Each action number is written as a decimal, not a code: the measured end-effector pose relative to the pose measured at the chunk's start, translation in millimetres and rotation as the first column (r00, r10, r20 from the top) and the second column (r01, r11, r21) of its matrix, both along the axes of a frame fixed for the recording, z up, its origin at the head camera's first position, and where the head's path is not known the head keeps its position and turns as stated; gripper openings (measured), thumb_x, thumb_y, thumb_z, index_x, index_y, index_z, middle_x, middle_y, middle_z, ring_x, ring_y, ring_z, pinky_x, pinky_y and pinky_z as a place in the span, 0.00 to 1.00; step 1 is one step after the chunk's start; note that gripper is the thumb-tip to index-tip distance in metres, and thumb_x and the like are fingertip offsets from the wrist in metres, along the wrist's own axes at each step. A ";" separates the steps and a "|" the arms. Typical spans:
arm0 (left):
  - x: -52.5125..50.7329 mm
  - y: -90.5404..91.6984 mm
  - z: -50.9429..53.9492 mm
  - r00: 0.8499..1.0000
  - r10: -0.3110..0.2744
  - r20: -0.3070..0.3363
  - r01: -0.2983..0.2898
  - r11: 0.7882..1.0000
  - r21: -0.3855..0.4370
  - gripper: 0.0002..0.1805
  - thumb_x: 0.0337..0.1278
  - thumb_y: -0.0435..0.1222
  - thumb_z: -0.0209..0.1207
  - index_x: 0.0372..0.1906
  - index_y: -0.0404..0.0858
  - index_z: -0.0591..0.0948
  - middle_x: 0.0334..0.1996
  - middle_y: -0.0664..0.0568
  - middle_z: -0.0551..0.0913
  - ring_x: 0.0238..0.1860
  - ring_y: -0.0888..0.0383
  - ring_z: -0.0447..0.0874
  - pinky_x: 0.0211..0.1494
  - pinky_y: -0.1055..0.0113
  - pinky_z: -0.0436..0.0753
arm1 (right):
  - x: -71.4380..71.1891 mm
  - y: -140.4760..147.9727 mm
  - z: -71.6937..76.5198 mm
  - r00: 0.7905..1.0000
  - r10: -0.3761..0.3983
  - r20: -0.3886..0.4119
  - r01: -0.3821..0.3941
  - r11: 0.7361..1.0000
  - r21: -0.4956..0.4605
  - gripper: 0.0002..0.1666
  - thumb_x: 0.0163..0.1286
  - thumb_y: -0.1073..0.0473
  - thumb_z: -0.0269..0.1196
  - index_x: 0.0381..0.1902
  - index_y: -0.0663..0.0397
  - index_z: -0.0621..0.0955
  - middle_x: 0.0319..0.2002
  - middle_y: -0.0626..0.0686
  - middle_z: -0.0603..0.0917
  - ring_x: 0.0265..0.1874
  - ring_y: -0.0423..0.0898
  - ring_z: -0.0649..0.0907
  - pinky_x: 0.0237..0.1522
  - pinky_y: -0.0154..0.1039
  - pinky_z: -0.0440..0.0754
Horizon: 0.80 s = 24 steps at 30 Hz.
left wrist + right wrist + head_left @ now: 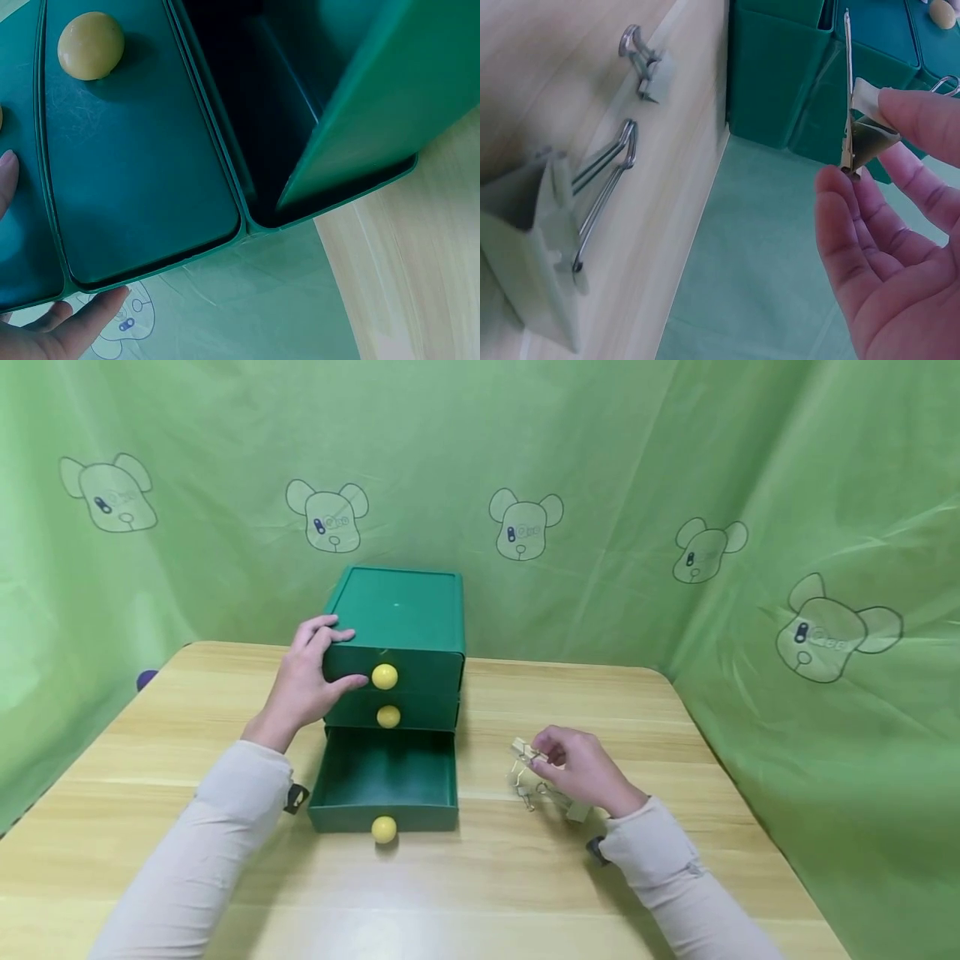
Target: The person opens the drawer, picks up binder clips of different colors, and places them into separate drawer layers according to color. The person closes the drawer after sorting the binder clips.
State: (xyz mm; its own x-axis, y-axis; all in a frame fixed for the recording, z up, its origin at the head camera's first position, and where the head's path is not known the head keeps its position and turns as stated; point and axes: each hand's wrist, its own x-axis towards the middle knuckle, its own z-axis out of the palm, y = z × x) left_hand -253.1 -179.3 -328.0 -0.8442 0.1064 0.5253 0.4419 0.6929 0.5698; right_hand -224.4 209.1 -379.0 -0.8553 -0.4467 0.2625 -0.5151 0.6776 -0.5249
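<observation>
A green drawer cabinet (405, 610) with yellow ball knobs stands on the table, its bottom drawer (322, 814) pulled out. My left hand (303, 681) rests on the cabinet's upper left corner, with fingers over the top and the thumb on the top drawer's front, by the knob (385, 677). To the right of the cabinet, my right hand (581, 767) pinches a gold-coloured binder clip (874, 139) between thumb and fingers, above the table. Below it lie a large binder clip (532, 255) and a small binder clip (656, 79).
The wooden table (540, 877) ends at a green curtain (585, 435) with printed bear heads, behind and to the right. Inside the pulled-out drawer the visible floor is bare. A purple round object (146, 678) shows beyond the table's left edge.
</observation>
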 end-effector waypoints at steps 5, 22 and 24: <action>-0.1 -0.3 -1.0 1.000 0.001 0.011 -0.001 1.000 0.003 0.32 0.49 0.34 0.72 0.60 0.34 0.73 0.69 0.41 0.60 0.67 0.35 0.60 0.66 0.43 0.65 | 0.2 -7.5 0.9 1.000 0.016 0.006 -0.016 1.000 -0.005 0.07 0.62 0.64 0.68 0.36 0.59 0.81 0.30 0.48 0.82 0.30 0.41 0.81 0.38 0.39 0.83; 3.6 -1.4 -1.5 0.999 0.012 0.031 -0.012 1.000 0.001 0.32 0.50 0.35 0.71 0.61 0.34 0.72 0.70 0.41 0.58 0.68 0.36 0.59 0.67 0.42 0.64 | -1.6 -37.9 6.6 0.997 0.061 0.045 -0.061 0.998 0.004 0.06 0.63 0.62 0.68 0.37 0.57 0.81 0.30 0.47 0.81 0.30 0.41 0.80 0.38 0.39 0.82; 2.7 -1.0 -1.1 1.000 0.010 0.020 -0.010 1.000 0.001 0.32 0.50 0.35 0.72 0.61 0.34 0.72 0.70 0.41 0.59 0.68 0.36 0.59 0.67 0.43 0.65 | -2.2 -40.4 7.3 0.997 0.063 0.037 -0.063 0.998 0.004 0.06 0.63 0.62 0.68 0.37 0.57 0.81 0.30 0.46 0.81 0.30 0.41 0.80 0.37 0.39 0.82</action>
State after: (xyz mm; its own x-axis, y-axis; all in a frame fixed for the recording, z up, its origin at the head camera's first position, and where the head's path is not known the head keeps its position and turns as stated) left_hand -250.3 -180.3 -329.1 -0.8555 0.0977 0.5085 0.4238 0.6964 0.5792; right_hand -226.6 168.7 -371.6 -0.8343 -0.5017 0.2287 -0.5374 0.6472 -0.5406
